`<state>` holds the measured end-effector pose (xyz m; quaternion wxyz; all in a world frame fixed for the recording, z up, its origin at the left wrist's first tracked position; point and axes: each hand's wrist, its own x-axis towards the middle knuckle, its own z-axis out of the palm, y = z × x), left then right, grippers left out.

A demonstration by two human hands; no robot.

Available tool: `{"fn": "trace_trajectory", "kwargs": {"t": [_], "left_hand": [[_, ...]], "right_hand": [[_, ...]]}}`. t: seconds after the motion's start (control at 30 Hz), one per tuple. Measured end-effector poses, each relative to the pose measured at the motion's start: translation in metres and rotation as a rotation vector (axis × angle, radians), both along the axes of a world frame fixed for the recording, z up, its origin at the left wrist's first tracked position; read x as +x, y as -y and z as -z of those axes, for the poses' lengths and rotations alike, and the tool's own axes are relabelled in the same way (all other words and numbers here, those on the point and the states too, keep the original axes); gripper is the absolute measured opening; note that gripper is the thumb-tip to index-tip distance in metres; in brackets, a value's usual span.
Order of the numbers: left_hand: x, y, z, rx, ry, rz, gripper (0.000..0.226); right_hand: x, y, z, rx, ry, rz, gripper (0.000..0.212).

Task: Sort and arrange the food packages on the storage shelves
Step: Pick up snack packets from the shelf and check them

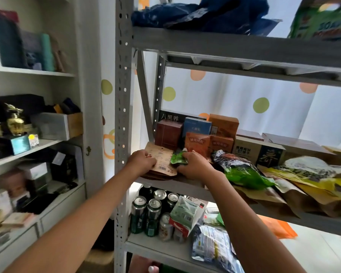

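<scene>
Both forearms reach up to the grey middle shelf (185, 184); the left hand (141, 161) presses on a stack of flat brown pouches (161, 162) at its left end, the right hand (193, 166) pinches a small green packet (177, 158) just beside them

**Crowded middle shelf, open air above it**

The grey metal middle shelf (187, 185) is packed. Both hands (144, 161) (194, 166) fill its front left corner, over a stack of flat brown paper pouches (161, 164) that lies beside the perforated grey upright post (123, 115). Behind them a row of upright cartons, dark red, blue and orange (197, 133), blocks the back. To the right, a green and dark foil bag (238, 170) and a heap of yellow and brown bags (313, 180) cover the shelf to its front edge. Above the cartons, open space runs up to the underside of the grey upper shelf (244, 48).
</scene>
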<state>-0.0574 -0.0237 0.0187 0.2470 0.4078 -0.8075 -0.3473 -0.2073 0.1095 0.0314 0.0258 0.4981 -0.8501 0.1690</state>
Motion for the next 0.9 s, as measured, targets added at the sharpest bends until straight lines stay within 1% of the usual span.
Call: {"fn": "trace_trajectory", "kwargs": {"t": [0.03,0.07,0.17,0.27,0.33,0.47,0.53,0.63,0.7,0.77,0.83,0.9], "left_hand": [[0.0,0.0,0.001,-0.046,0.011,0.0,0.041],[0.001,0.0,0.001,-0.092,0.007,0.006,0.046],[0.006,-0.001,0.002,-0.197,0.005,0.04,0.038],[0.012,-0.003,0.001,-0.241,0.001,0.084,0.032],[0.015,-0.001,-0.001,-0.242,0.005,0.129,0.03],[0.021,0.005,-0.006,-0.213,0.039,0.23,0.026],[0.024,0.005,-0.008,-0.232,0.045,0.287,0.027],[0.026,0.001,-0.012,-0.291,-0.012,0.283,0.029],[0.028,0.001,-0.012,-0.274,-0.049,0.273,0.027],[0.03,-0.001,-0.009,-0.254,0.001,0.325,0.025],[0.033,-0.003,-0.004,-0.278,0.059,0.378,0.025],[0.036,-0.003,0.001,-0.343,0.043,0.397,0.027]], "right_hand": [[0.001,0.001,0.0,0.005,-0.029,0.001,0.043],[0.002,0.001,0.0,0.007,-0.061,0.005,0.039],[0.007,0.003,0.002,0.054,-0.159,-0.002,0.025],[0.011,0.005,0.003,0.126,-0.275,-0.027,0.014],[0.014,0.006,0.002,0.13,-0.333,-0.019,0.018],[0.017,0.005,0.001,0.09,-0.471,0.023,0.033],[0.021,0.003,0.001,0.068,-0.493,0.049,0.038],[0.03,-0.001,-0.002,0.012,-0.479,0.095,0.033],[0.037,-0.002,-0.005,-0.058,-0.451,0.146,0.028],[0.039,-0.002,-0.006,-0.183,-0.378,0.207,0.024],[0.041,-0.003,-0.009,-0.342,-0.275,0.253,0.021],[0.045,-0.004,-0.012,-0.519,-0.171,0.272,0.02]]}}
